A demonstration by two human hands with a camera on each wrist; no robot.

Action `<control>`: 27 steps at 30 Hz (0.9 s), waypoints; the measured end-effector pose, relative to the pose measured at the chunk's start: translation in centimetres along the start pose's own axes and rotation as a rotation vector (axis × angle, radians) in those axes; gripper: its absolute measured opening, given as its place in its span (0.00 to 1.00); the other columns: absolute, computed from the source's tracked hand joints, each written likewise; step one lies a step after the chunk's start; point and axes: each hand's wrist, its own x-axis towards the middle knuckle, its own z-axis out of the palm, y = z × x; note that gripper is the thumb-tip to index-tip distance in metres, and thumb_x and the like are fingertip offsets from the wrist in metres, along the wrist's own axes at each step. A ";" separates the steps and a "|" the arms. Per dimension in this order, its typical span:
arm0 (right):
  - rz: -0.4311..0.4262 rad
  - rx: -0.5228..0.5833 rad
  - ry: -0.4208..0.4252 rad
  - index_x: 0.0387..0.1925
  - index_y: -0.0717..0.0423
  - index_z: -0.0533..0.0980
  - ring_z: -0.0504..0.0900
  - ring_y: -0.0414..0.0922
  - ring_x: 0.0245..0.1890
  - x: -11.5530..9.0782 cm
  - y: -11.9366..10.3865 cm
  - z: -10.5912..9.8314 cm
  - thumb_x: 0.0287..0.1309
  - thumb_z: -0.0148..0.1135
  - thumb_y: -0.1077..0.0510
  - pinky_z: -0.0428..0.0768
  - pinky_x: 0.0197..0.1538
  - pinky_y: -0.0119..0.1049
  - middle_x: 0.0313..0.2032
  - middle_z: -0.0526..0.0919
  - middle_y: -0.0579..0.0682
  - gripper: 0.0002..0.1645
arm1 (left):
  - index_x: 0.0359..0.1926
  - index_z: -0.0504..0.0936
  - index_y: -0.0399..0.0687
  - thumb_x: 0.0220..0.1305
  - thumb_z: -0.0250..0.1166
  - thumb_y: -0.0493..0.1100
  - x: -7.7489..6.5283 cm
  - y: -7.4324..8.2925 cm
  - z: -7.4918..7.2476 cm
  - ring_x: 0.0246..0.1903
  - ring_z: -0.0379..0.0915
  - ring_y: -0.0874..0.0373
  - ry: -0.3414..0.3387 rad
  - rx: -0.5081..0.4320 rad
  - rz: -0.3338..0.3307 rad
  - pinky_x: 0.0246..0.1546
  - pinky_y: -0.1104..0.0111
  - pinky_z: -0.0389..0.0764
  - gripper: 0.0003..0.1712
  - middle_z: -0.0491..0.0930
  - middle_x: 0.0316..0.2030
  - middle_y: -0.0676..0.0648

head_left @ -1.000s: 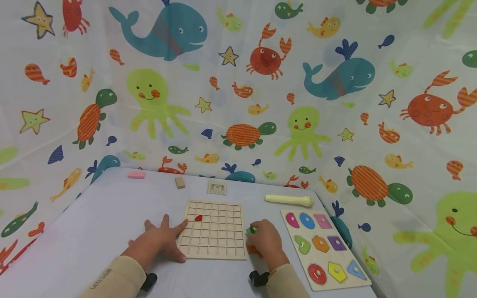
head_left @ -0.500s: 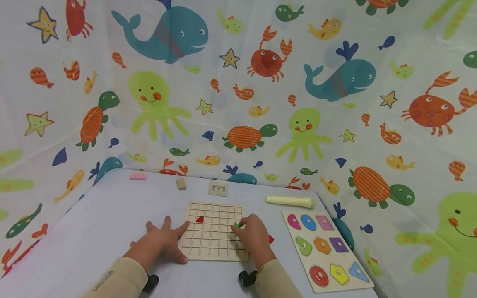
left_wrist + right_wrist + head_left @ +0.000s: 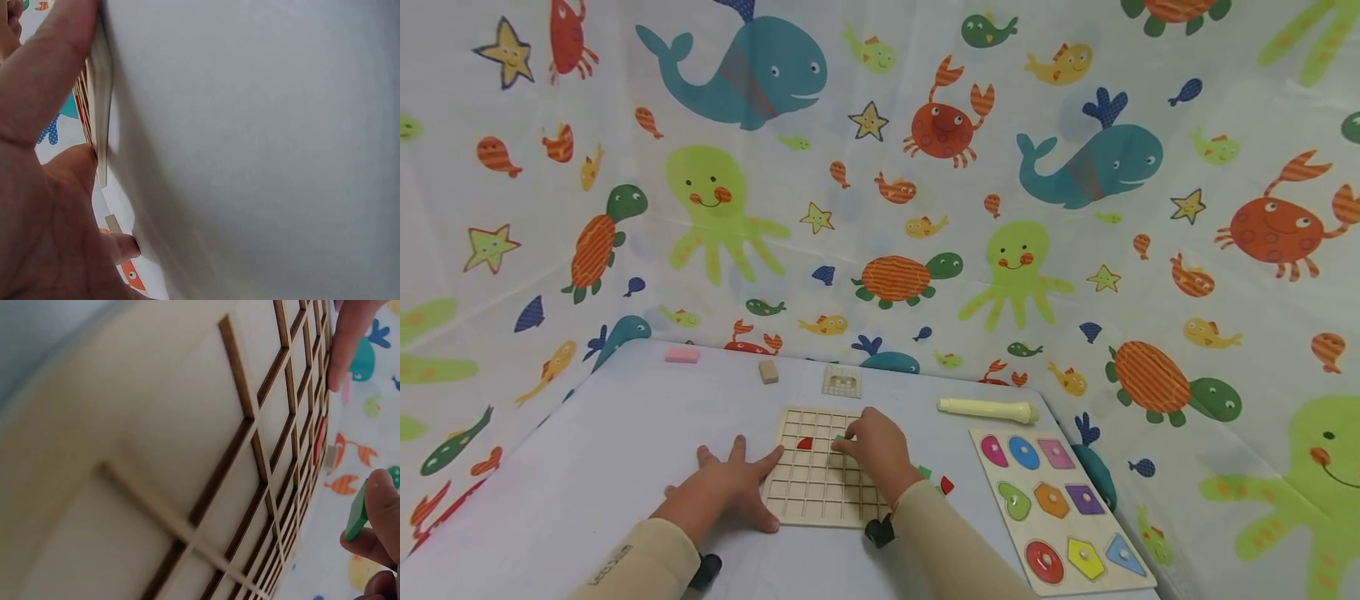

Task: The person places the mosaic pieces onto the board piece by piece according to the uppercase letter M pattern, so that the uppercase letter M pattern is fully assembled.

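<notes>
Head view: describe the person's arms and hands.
The left sleeve and right sleeve are beige; the left one bears dark lettering, too small to read surely. A small black device shows at each wrist. The left hand and right hand wear no gloves.

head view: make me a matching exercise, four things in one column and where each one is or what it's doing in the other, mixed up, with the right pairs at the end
Column one
1. left hand
2. yellow stick
3. right hand
4. pink block

Column two
A. just beyond the far edge of the shape puzzle
B. pinching a green piece
C. near the far edge of the table, toward the left
D. fingers spread, at the left edge of the grid board

Right pairs: 1-D, 2-A, 3-B, 4-C
</notes>
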 end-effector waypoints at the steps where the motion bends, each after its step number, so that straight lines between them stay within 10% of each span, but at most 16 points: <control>1: -0.005 -0.009 -0.012 0.37 0.45 0.93 0.71 0.37 0.30 0.4 -0.4 0.1 0.58 0.78 0.37 0.77 0.34 0.30 0.32 0.75 0.40 0.18 | 0.82 0.62 0.73 0.33 0.88 0.70 -0.1 0.0 -0.1 0.75 0.24 0.08 0.002 0.003 0.001 0.55 0.07 0.43 0.72 0.39 0.84 0.29; 19: -0.004 0.076 -0.107 0.21 0.45 0.88 0.74 0.36 0.23 3.2 -2.2 2.3 0.57 0.81 0.44 0.75 0.28 0.33 0.23 0.83 0.36 0.15 | 0.81 0.63 0.74 0.35 0.87 0.70 -0.6 0.2 -0.2 0.75 0.25 0.08 0.009 0.021 0.007 0.55 0.07 0.45 0.70 0.41 0.84 0.29; 27: -0.019 -0.086 -0.167 0.26 0.45 0.89 0.78 0.36 0.25 3.7 -3.2 1.8 0.58 0.80 0.45 0.82 0.32 0.35 0.25 0.84 0.38 0.12 | 0.81 0.63 0.73 0.34 0.88 0.69 -0.6 0.2 -0.3 0.75 0.25 0.08 0.006 0.017 -0.003 0.55 0.08 0.45 0.71 0.41 0.84 0.29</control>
